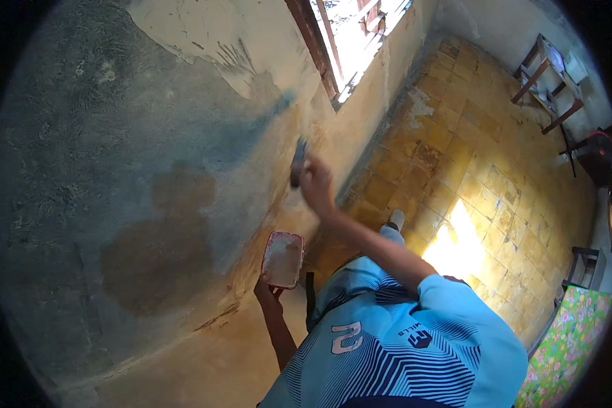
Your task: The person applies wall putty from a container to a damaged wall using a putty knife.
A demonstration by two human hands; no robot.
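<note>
In the head view, my right hand (315,182) grips a dark, flat hand tool (296,166), held at the rough wall (81,170) just below the window. The tool is blurred, so I cannot tell if it is a brush or a scraper, or whether it touches the surface. Lower down, my left hand (268,287) holds a shallow rectangular container (283,257) with a reddish rim and pale contents. The wall has grey-blue, cream and brownish patches, with my shadow cast on it.
A barred window (347,34) sits in the wall at the top. To the right is a yellow tiled floor (449,129) with a bright sunlit patch. Wooden furniture (542,68), a dark stand (583,265) and a floral cloth (568,340) line the right side.
</note>
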